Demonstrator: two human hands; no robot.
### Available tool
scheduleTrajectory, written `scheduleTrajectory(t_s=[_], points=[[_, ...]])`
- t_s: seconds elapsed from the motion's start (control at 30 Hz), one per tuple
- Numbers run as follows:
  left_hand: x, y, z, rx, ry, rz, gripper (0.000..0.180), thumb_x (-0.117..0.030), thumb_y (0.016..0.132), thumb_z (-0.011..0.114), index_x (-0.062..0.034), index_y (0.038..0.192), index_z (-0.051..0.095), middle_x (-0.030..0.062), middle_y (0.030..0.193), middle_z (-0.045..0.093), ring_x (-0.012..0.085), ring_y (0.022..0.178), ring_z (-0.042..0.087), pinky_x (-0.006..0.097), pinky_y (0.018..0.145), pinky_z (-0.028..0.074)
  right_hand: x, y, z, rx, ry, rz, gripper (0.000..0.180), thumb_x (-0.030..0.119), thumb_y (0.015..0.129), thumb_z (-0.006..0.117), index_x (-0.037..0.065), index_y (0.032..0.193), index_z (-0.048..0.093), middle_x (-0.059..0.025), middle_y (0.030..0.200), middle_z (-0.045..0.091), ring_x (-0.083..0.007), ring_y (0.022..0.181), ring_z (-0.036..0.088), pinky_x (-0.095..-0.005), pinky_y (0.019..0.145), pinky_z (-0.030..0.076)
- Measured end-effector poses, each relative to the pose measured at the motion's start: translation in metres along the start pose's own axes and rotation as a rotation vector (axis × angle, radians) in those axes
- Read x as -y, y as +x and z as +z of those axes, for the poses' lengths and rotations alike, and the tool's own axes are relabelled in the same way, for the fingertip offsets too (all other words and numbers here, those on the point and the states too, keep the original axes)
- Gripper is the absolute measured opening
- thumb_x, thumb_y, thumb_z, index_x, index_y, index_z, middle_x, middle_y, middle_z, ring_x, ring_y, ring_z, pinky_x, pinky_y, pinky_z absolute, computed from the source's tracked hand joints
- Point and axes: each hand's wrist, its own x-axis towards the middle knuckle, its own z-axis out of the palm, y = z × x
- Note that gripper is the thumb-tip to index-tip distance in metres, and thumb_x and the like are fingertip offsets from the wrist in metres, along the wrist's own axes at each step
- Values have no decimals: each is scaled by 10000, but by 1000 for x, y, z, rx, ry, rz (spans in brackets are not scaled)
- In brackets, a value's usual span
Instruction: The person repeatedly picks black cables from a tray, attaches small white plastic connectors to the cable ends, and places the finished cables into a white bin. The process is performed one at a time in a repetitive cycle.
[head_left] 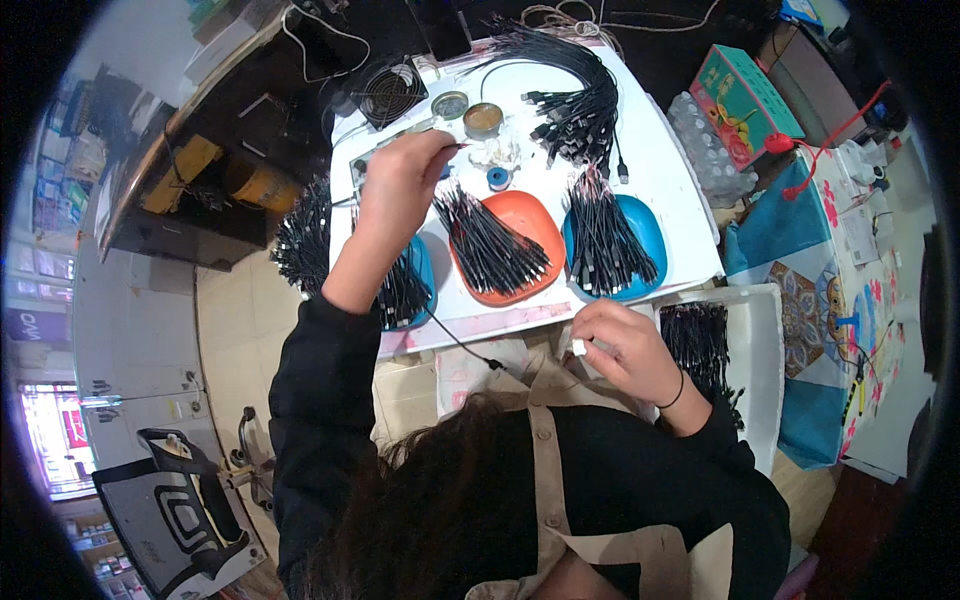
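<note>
My left hand (403, 182) reaches out over the white table (662, 150) and is closed on a thin tool whose tip points toward a round tin (483, 120). My right hand (625, 345) stays near my chest at the table's front edge, pinching a small white piece (578, 347). A thin black cable (462, 343) runs from under my left arm toward my right hand. Between my hands sit an orange tray (528, 212) and a blue tray (645, 228), both holding short black cables. A second blue tray (424, 262) lies partly hidden under my left forearm.
A large bundle of black cables (575, 90) lies at the table's far side, beside a small fan (390, 92). A white bin (765, 345) with more cables stands at my right. A coloured box (745, 100) and packed bottles (705, 150) sit beyond it.
</note>
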Motion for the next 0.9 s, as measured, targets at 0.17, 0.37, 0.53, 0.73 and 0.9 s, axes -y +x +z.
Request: scheduleTrajectory(t_s=[0.17,0.37,0.53,0.73,0.9], points=[[50,46,60,242,166,30,131,-41,772,661,4,895,661,173,792,641,349,743,618,394,665,491,-18,3,-5,39,58,-2,142,18,764,668,24,896,616,-112,952,601,-291,855,614,-353,744,503],[84,73,100,396,275,-121,179,-29,765,656,-2,936,697,202,901,664,359,815,650,399,728,515,-35,5,-14,141,169,-69,163,57,763,687,36,904,610,-100,967,597,-291,869,617,-382,753,520],[103,76,113,414,348,-125,179,-20,763,641,1,931,698,206,895,664,367,823,649,399,729,516,-43,9,-23,211,187,-91,152,83,788,679,41,918,614,-82,956,580,-272,883,607,-361,753,509],[112,81,118,448,354,-111,190,-23,746,640,6,927,692,221,866,648,380,824,643,422,713,504,-50,15,-27,264,240,-137,132,127,821,661,43,911,613,-86,949,578,-268,895,601,-368,772,502],[106,84,120,471,395,-93,212,7,725,614,9,924,687,228,853,641,382,816,641,430,708,500,-53,16,-29,251,250,-162,129,128,826,655,40,910,612,-83,960,583,-267,906,599,-374,791,497]])
